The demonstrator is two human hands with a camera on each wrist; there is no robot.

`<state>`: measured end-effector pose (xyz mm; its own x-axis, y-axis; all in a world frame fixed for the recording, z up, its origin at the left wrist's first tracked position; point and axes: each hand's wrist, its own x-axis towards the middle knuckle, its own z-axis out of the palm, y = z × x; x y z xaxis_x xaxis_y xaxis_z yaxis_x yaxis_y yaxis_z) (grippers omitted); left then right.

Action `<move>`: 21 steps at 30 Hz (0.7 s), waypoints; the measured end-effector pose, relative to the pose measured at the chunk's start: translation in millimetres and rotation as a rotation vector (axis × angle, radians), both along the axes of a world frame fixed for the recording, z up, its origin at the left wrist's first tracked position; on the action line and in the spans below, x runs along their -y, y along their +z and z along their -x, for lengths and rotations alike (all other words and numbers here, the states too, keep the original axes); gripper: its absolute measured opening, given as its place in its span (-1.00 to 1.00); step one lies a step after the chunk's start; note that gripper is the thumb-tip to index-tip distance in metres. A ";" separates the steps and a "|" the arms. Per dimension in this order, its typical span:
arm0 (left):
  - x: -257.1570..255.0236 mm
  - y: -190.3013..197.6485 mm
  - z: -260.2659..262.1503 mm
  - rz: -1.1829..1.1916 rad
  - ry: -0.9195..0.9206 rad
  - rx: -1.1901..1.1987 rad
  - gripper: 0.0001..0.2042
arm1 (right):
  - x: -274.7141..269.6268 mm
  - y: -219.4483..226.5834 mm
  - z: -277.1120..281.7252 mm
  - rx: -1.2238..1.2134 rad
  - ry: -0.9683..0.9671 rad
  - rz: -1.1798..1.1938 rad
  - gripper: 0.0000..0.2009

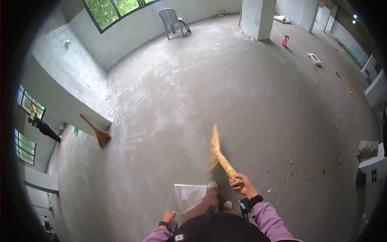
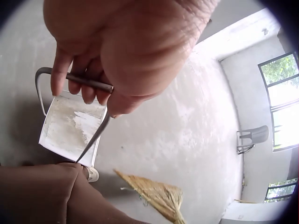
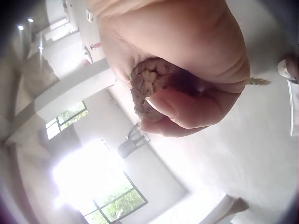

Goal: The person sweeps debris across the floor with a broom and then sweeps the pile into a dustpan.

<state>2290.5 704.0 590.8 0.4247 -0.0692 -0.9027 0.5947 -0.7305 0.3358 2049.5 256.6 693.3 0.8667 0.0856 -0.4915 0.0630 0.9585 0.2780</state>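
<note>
My right hand (image 1: 244,184) grips a straw broom (image 1: 214,150) by the end of its bound handle, and the bristles point forward and left over the floor. In the right wrist view the fingers (image 3: 187,109) curl round the handle's butt end (image 3: 145,86). Low by my left leg, my left hand (image 1: 169,217) holds a white dustpan (image 1: 189,195) by its bent metal handle (image 2: 96,83). Pale dirt marks the pan's inside (image 2: 65,121) in the left wrist view. The broom's bristles (image 2: 156,191) show there beyond my shoe.
Bits of debris (image 1: 271,190) lie on the concrete floor at right. A second broom (image 1: 102,138) leans by the wall corner at left. Farther off stand a grey chair (image 1: 169,19), a pillar (image 1: 259,20) and a pink spray bottle (image 1: 285,40). Another person (image 1: 43,128) is at far left.
</note>
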 end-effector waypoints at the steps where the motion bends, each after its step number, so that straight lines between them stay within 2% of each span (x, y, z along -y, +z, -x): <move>1: 1.4 -1.6 -7.8 0.004 -0.005 -0.012 -0.69 | 4.7 -4.3 -24.8 0.017 0.015 -0.001 -0.74; 2: 2.0 -3.3 -13.8 0.007 -0.013 -0.027 -0.69 | 10.0 -8.7 -47.5 0.031 0.028 -0.004 -0.74; 5: -3.4 -3.2 -32.4 0.148 -0.555 0.158 -0.69 | 30.1 -5.7 -104.5 0.058 0.030 -0.082 -0.73; 7: 10.2 3.2 -40.9 0.170 -0.632 0.196 -0.70 | 43.5 -19.2 -127.7 0.050 -0.002 -0.077 -0.73; 9: 23.3 1.4 -49.0 0.181 -0.587 0.182 -0.70 | 57.5 -34.2 -134.6 0.048 -0.054 -0.100 -0.68; 12: 49.8 2.4 -66.2 0.050 -0.205 0.018 -0.71 | 73.4 -48.6 -107.3 -0.130 -0.154 -0.047 -0.61; 13: 53.0 -0.1 -73.7 0.047 -0.203 0.030 -0.72 | 73.8 -64.1 -90.7 -0.155 -0.234 -0.108 -0.54; 15: 62.4 -10.3 -83.0 0.039 -0.190 0.050 -0.73 | 79.2 -51.7 -49.3 -0.204 -0.367 -0.225 -0.51; 18: 67.1 -34.6 -107.3 0.083 -0.237 0.020 -0.74 | 75.2 -40.6 8.5 -0.222 -0.515 -0.227 -0.50; 21: 88.3 -35.4 -116.8 0.078 -0.296 0.062 -0.75 | 72.1 -30.3 53.5 -0.298 -0.697 -0.186 -0.50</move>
<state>2407.3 615.7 555.5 0.4298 -0.2661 -0.8628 0.3363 -0.8397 0.4264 1995.9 184.6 663.0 0.5844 -0.3258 -0.7432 0.7307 0.6096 0.3073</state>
